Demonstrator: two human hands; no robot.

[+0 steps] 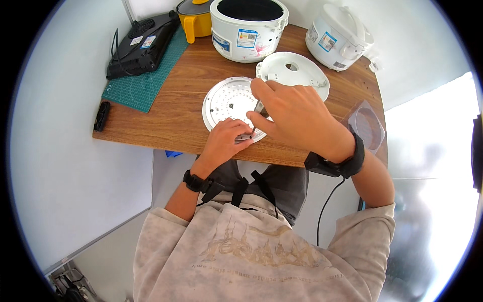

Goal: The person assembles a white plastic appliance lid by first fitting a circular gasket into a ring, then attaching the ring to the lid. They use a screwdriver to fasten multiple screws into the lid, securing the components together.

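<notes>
there are two white cookers (266, 38) (336, 35), one yellow pot (201, 27), one green mat (133, 94), one dotted disc (229, 95) and one loose cover (308, 73).

Over there, the brown wooden table (176, 113) bears a green mat (128, 94), small black object (102, 116), yellow pot (203, 24), dotted white disc (223, 99), open cooker (229, 50), round white cover (309, 74), closed cooker (339, 35) and clear container (366, 128).
</notes>
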